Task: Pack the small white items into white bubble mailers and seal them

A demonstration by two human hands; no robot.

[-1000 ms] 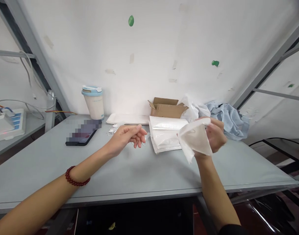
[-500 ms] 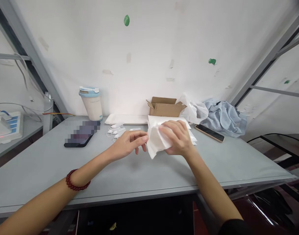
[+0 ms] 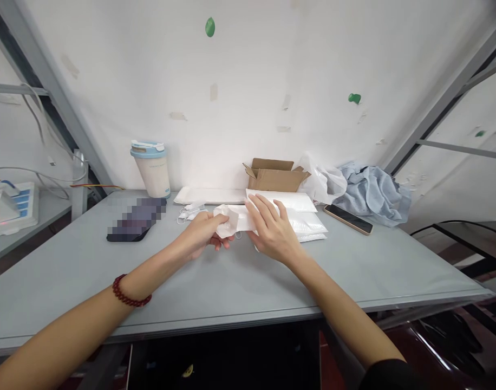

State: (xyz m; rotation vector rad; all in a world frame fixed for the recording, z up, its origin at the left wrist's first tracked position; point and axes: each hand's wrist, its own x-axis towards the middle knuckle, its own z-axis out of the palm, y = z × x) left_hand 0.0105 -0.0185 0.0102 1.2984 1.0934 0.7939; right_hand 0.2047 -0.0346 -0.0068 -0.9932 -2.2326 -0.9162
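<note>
Head cam: both hands [image 3: 274,233] on wht tissue [image 3: 228,222] over gray tbl [image 3: 232,287].

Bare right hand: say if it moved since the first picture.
Yes, leftward: the bare right hand, earlier right of the open brown cardboard box, is now in front.

Apparently a plain workroom or office bay, exact kind unclear: a long grey flat-topped table [image 3: 232,292], a scuffed white wall [image 3: 248,65] with tape scraps behind it, grey metal frame posts [image 3: 67,108] flanking it, a white-and-blue plastic power strip [image 3: 24,206] to its left
</note>
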